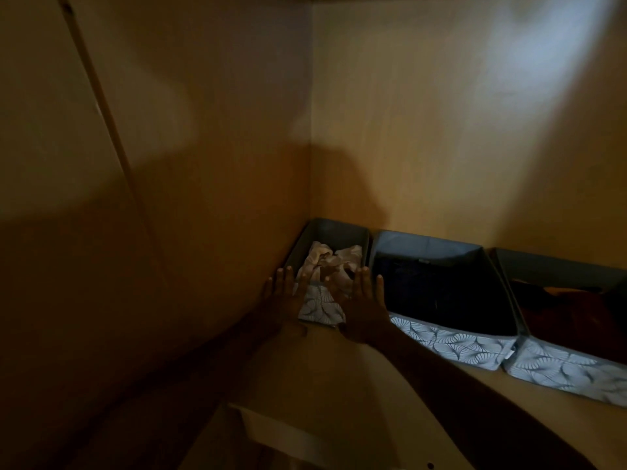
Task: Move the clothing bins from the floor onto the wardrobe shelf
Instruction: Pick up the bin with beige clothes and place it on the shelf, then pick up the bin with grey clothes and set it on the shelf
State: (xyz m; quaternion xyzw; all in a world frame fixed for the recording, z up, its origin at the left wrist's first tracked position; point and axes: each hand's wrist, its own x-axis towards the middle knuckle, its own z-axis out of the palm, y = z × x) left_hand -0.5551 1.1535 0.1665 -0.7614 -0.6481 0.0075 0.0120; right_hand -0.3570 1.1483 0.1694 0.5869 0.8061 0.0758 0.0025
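- The small grey cloth bin with a leafy front sits on the pale wooden shelf, tight in the corner, right beside a bigger grey bin.
- The left hand and right hand lie flat on its sides, fingers straight.
- A third grey bin is cut off at the right.

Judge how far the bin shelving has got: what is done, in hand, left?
Done: the middle bin and right bin stand on the shelf. In hand: the left hand and right hand, fingers straight, press against the corner bin. Left: letting go; the floor is out of view, so more bins may wait.
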